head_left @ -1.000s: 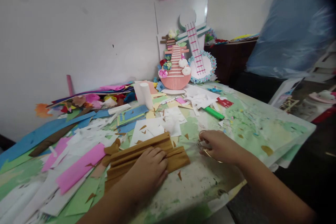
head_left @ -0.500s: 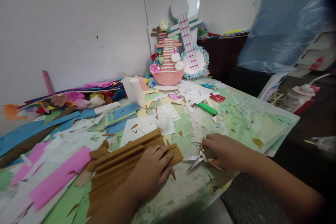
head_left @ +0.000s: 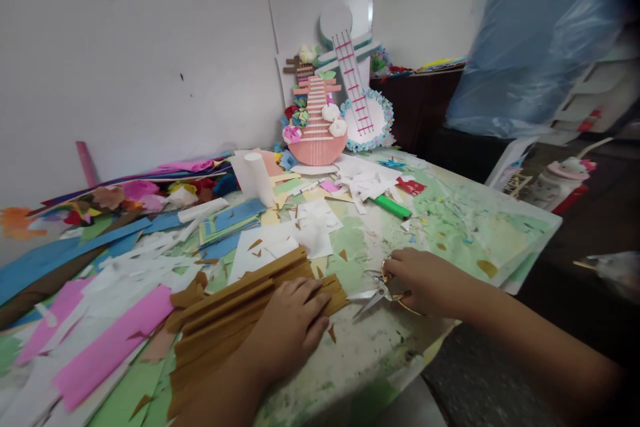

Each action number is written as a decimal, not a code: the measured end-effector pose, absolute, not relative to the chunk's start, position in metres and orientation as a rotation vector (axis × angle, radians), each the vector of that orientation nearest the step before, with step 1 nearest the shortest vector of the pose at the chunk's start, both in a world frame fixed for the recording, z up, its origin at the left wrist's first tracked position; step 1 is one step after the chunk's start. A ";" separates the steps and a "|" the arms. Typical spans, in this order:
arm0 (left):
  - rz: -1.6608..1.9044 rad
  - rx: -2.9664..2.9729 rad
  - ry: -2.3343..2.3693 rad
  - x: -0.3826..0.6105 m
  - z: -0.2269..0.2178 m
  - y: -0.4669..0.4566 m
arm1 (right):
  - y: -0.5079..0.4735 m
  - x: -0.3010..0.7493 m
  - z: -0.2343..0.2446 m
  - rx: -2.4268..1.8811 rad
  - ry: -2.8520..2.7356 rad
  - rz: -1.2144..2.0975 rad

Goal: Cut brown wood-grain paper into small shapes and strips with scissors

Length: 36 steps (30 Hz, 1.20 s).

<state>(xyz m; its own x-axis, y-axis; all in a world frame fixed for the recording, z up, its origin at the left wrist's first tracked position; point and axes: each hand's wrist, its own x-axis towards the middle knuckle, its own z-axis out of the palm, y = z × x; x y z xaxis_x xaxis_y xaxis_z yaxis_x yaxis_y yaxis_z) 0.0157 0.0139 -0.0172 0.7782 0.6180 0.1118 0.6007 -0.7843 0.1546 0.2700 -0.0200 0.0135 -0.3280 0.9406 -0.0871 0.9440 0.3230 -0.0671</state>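
My left hand (head_left: 295,320) lies flat, fingers stretched, on a sheet of folded brown crepe paper (head_left: 225,327) at the front of the table. Gold-handled scissors (head_left: 381,291) are gripped in my right hand (head_left: 423,280), with the handle loops partly hidden by the fingers. Their blades are apart and point left, one tip close to the right end of the brown paper. Small brown scraps (head_left: 332,333) lie about the crepe paper, and a larger crumpled brown piece (head_left: 190,290) is at its left.
Pink crepe paper (head_left: 115,347), white sheets and blue strips cover the left side. A white paper roll (head_left: 259,179) stands mid-table, a green cutter (head_left: 393,207) beyond. Paper-craft lutes (head_left: 320,140) lean at the back. The table's right edge (head_left: 537,257) shows.
The view has shifted slightly. My right hand and the scissors have barely moved, the blades still apart. My left hand stays on the brown crepe paper.
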 end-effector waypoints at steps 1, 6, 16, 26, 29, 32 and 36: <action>0.244 2.867 0.976 0.016 -0.017 0.014 | -0.020 0.270 0.013 1.811 2.527 -0.176; 0.286 2.913 0.946 0.015 -0.018 0.015 | -0.019 0.274 0.011 1.832 2.525 -0.245; 0.206 2.933 0.931 0.014 -0.020 0.015 | -0.010 0.270 0.011 1.798 2.485 -0.280; 0.191 2.954 0.910 0.015 -0.021 0.017 | -0.005 0.266 0.009 1.790 2.405 -0.269; 0.197 2.955 0.900 0.014 -0.022 0.018 | -0.005 0.267 0.009 1.776 2.366 -0.245; 0.211 2.958 0.892 0.014 -0.023 0.018 | -0.004 0.265 0.012 1.749 2.316 -0.231; 0.209 2.959 0.885 0.014 -0.023 0.019 | -0.003 0.263 0.016 1.677 2.330 -0.232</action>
